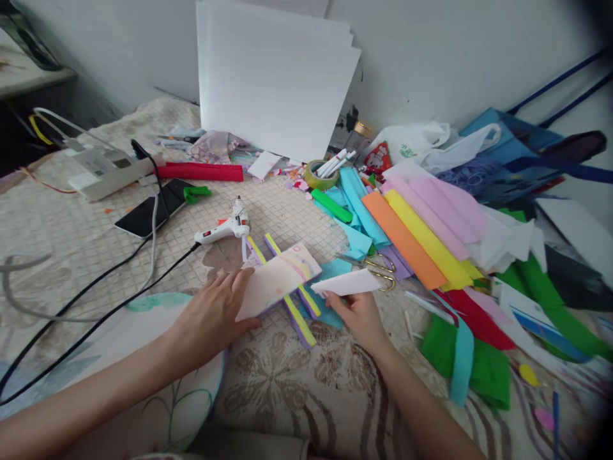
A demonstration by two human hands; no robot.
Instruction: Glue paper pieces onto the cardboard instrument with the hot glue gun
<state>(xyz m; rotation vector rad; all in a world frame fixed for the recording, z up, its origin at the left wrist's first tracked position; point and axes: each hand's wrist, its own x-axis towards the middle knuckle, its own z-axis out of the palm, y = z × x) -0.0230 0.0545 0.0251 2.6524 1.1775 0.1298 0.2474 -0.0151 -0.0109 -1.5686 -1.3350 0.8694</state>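
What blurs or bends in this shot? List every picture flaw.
Head view: soft even daylight, faint shadows; wide-lens bending with dark corner at right; green felt sheets near the edge blur; left hand on the pink card and right hand look sharp.

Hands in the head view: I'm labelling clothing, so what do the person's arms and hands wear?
Nothing shows on either. The left hand and right hand are bare, with no gloves, rings, watch or bracelet visible. Both forearms are uncovered to the picture's edge; no sleeve shows.
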